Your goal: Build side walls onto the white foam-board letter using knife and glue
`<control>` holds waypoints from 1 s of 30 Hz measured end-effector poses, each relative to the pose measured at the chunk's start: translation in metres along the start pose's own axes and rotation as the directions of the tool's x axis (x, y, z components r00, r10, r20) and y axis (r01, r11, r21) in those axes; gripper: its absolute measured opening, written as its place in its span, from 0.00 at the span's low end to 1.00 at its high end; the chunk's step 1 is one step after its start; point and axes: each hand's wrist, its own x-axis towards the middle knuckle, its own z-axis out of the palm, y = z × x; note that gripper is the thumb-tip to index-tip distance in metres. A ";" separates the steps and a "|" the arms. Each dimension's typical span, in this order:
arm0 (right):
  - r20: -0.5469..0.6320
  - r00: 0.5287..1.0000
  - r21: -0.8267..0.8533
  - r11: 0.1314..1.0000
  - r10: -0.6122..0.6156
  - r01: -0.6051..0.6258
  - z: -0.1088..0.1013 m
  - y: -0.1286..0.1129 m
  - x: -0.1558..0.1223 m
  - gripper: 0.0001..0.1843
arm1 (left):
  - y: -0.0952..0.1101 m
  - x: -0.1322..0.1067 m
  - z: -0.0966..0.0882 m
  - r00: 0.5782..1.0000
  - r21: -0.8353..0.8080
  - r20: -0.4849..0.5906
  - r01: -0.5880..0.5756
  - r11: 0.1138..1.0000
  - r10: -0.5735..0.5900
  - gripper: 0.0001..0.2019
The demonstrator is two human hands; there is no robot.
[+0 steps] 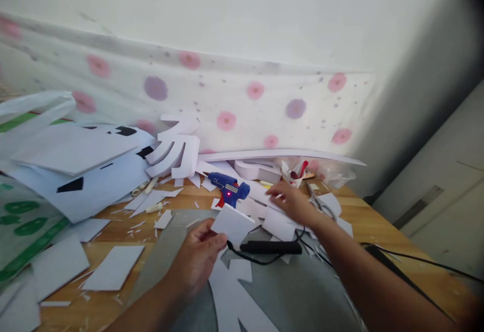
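Observation:
My left hand (200, 251) is closed on a small flat white board piece (233, 225), thumb on its near face. My right hand (290, 202) hovers over white scraps at the back, fingers bent and apart, nothing visible in them. To its left a blue hot glue gun (230, 186) with an orange-red trigger and a lit red light sits just behind the held piece. A black cylindrical tool (270, 247) with a cord lies under my hands on the grey cutting mat (302, 286). A white cut-out shape (242, 296) lies in front. Scissors (325, 208) are partly hidden behind my right forearm.
White built-up letter shapes (177, 153) stand at the back near a flowered wall covering (227, 95). A cup (294, 174) with red-handled items is at back right. Large printed sheets (86, 170) are piled left. A flat board (113, 267) and scraps lie on the wooden table (139, 226).

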 end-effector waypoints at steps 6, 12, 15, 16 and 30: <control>-0.264 0.916 -0.254 0.894 0.302 -0.368 -0.071 0.092 0.064 0.13 | 0.003 0.001 -0.001 1.000 0.064 0.006 0.005 0.998 -0.006 0.12; -0.043 0.937 -0.368 0.866 0.347 -0.338 -0.062 0.105 0.099 0.14 | 0.003 -0.001 -0.005 1.000 0.073 0.023 0.011 0.997 -0.013 0.14; 0.041 0.931 -0.402 0.859 0.362 -0.316 -0.049 0.097 0.106 0.15 | 0.004 -0.001 -0.006 1.000 0.074 0.024 0.007 0.997 -0.009 0.13; 0.049 0.930 -0.419 0.853 0.365 -0.312 -0.046 0.094 0.107 0.15 | 0.004 -0.001 -0.005 1.000 0.071 0.024 0.004 0.997 -0.006 0.12; -0.545 0.835 -0.387 0.862 0.072 -0.327 -0.074 0.016 0.038 0.17 | 0.004 -0.004 0.001 0.998 -0.050 0.033 -0.050 0.997 0.052 0.14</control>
